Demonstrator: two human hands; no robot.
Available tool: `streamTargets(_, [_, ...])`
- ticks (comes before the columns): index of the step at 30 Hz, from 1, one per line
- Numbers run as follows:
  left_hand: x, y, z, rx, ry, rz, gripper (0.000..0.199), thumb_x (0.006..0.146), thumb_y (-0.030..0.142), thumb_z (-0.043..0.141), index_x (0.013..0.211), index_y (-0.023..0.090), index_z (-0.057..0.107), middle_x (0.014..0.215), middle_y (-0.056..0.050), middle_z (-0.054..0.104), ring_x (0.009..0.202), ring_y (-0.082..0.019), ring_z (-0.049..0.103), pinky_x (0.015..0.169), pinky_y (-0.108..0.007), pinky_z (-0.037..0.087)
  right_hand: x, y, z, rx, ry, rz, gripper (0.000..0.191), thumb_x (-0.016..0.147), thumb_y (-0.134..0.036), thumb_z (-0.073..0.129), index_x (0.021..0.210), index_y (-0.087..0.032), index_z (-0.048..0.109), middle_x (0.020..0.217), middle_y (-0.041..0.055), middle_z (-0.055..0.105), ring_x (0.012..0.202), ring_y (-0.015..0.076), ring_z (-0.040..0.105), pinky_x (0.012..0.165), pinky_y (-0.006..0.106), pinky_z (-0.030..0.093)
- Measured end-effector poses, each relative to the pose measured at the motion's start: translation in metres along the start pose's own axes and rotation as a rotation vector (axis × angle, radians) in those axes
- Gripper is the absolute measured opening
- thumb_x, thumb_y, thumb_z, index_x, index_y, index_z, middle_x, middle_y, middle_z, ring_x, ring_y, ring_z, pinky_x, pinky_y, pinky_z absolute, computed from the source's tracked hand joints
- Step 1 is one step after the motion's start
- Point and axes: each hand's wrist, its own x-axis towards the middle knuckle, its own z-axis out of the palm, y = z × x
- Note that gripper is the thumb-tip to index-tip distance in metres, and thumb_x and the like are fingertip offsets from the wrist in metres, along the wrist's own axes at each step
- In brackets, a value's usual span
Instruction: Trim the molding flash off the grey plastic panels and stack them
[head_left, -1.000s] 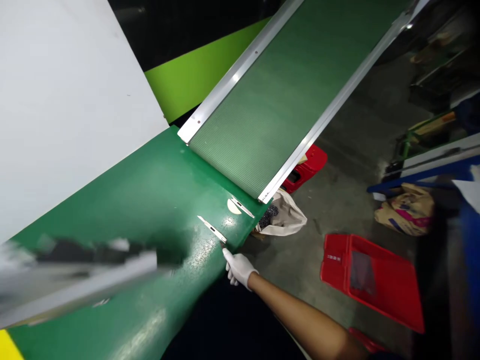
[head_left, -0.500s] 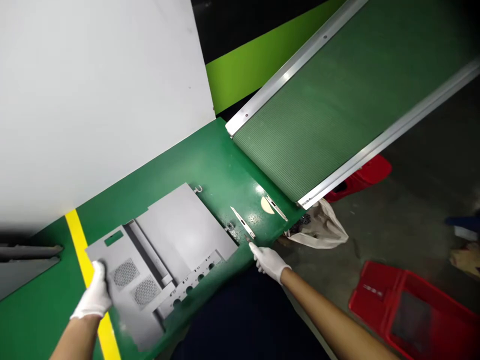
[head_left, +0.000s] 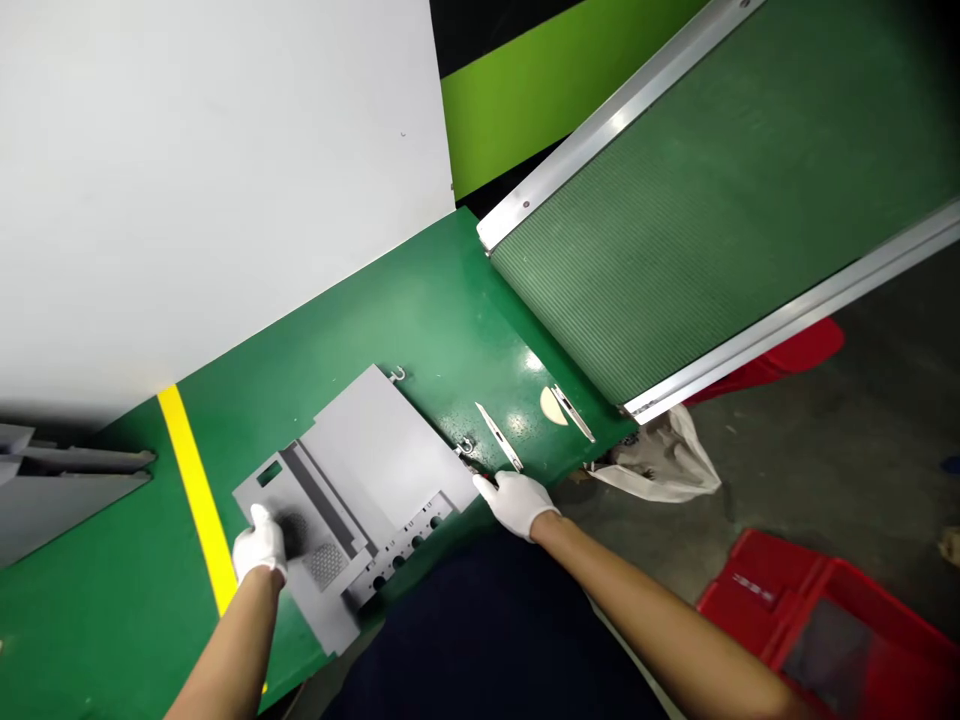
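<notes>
Here's your left hand [head_left: 259, 545], gloved in white, on the grey metal panel [head_left: 379, 455], though I can't tell whether it grips or just rests. The panel lies flat along the tabletop's [head_left: 420, 300] near edge, right of the yellow stripe [head_left: 196, 490]. Over at the panel's right side, your right hand [head_left: 516, 503] closes around a slim tool [head_left: 481, 475], mostly hidden, by the lower hook [head_left: 465, 446]. Two slender pale pieces [head_left: 499, 437] lie beyond, toward the conveyor [head_left: 675, 220].
</notes>
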Motion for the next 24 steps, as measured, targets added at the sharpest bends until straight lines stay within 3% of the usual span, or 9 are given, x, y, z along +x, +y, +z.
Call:
streamTargets(3, [-0.006,0.007,0.006,-0.084,-0.01,-0.108,0.094,0.088,0.071,0.032,0.132,-0.008,0.056,0.13,-0.034,0.064,0.126,-0.047,0.062,0.089,-0.046,0.058,0.007,-0.003,-0.002,-0.032,0.011,-0.014,0.075,0.098,-0.073,0.024,0.102,-0.015,0.071,0.108,0.0223,0.075,0.105,0.0381,0.072,0.091,0.048,0.053])
streamTargets(8, [-0.008,0.01,0.01,-0.18,-0.039,-0.139,0.091,0.087,0.069,0.041,0.137,-0.007,0.051,0.14,-0.035,0.056,0.134,-0.048,0.055,0.102,-0.049,0.051,0.014,-0.004,-0.002,-0.059,0.017,-0.011,0.074,0.097,-0.073,0.025,0.104,-0.016,0.072,0.107,0.0217,0.075,0.103,0.0388,0.072,0.088,0.048,0.053])
streamTargets(12, [-0.004,0.006,0.01,-0.199,-0.047,-0.145,0.082,0.085,0.065,0.046,0.132,-0.002,0.053,0.141,-0.034,0.056,0.135,-0.049,0.053,0.103,-0.051,0.05,0.014,-0.002,0.0,-0.039,0.008,-0.009,0.076,0.098,-0.074,0.024,0.102,-0.016,0.072,0.106,0.0216,0.076,0.103,0.0383,0.072,0.088,0.048,0.053])
streamTargets(15, [-0.001,0.004,0.01,-0.182,-0.044,-0.158,0.06,0.082,0.06,0.051,0.12,0.014,0.059,0.125,-0.022,0.07,0.13,-0.046,0.059,0.097,-0.05,0.054,0.014,-0.004,-0.002,-0.039,-0.002,0.002,0.077,0.098,-0.074,0.023,0.102,-0.015,0.073,0.107,0.0222,0.075,0.104,0.0363,0.072,0.089,0.045,0.051])
streamTargets(17, [-0.001,0.004,0.011,-0.15,-0.037,-0.158,0.054,0.082,0.057,0.051,0.117,0.017,0.059,0.12,-0.019,0.072,0.128,-0.044,0.061,0.096,-0.048,0.054,0.014,-0.008,-0.005,-0.052,0.002,-0.014,0.077,0.098,-0.073,0.023,0.103,-0.014,0.072,0.107,0.0232,0.075,0.103,0.0363,0.072,0.088,0.044,0.051])
streamTargets(20, [0.0,0.003,0.012,-0.101,-0.021,-0.147,0.071,0.085,0.065,0.044,0.122,0.006,0.059,0.131,-0.028,0.065,0.128,-0.045,0.061,0.096,-0.046,0.053,0.019,-0.015,-0.012,-0.072,0.006,-0.04,0.076,0.098,-0.073,0.025,0.105,-0.013,0.072,0.106,0.0231,0.075,0.102,0.0369,0.072,0.087,0.044,0.05])
streamTargets(22, [0.001,0.003,0.009,-0.081,-0.023,-0.14,0.083,0.084,0.073,0.04,0.12,0.002,0.061,0.126,-0.031,0.065,0.125,-0.047,0.062,0.093,-0.046,0.055,0.022,-0.019,-0.015,-0.085,-0.005,-0.036,0.075,0.097,-0.074,0.028,0.105,-0.015,0.072,0.106,0.022,0.076,0.102,0.037,0.072,0.086,0.044,0.051])
streamTargets(24, [0.0,0.009,0.004,-0.021,-0.041,-0.064,0.091,0.085,0.078,0.035,0.119,-0.002,0.062,0.12,-0.034,0.066,0.122,-0.053,0.061,0.088,-0.053,0.055,0.026,-0.021,-0.016,-0.099,-0.025,-0.02,0.074,0.096,-0.075,0.029,0.105,-0.015,0.073,0.106,0.0218,0.076,0.102,0.0369,0.073,0.087,0.044,0.052])
